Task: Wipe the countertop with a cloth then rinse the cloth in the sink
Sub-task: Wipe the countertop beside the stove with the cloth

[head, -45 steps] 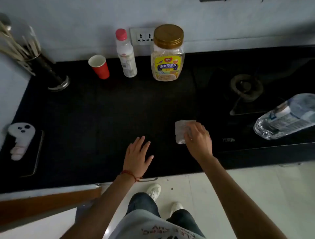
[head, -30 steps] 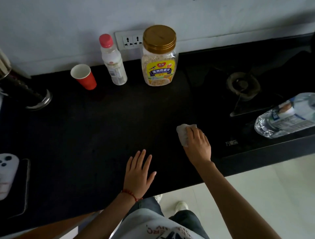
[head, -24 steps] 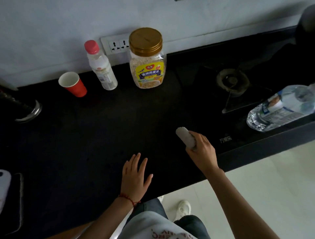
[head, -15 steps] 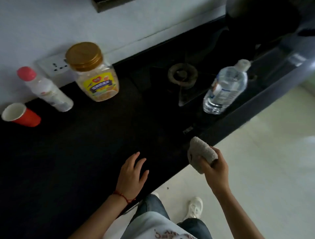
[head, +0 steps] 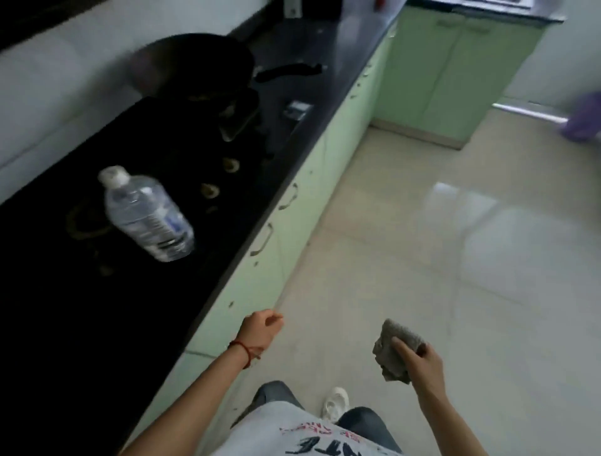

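My right hand (head: pixel 421 363) holds a bunched grey cloth (head: pixel 392 350) in the air above the floor, away from the black countertop (head: pixel 81 293). My left hand (head: pixel 261 328) hangs loosely curled beside the counter's front edge, holding nothing, with a red string around the wrist. The counter runs away along the left side of the view. No sink is clearly visible; a pale steel edge (head: pixel 500 2) shows at the far top right.
A clear water bottle (head: pixel 146 214) stands on the hob. A black wok (head: pixel 198 65) with a long handle sits further along. Green cabinet doors (head: pixel 292 211) line the counter front. Glossy tiled floor (head: pixel 455 244) spreads to the right. A blurred purple object (head: pixel 585 120) is at the right edge.
My view has swung right along the counter. My right hand lifted the cloth off the countertop and carried it out over the floor. My left hand left the counter surface and curled.
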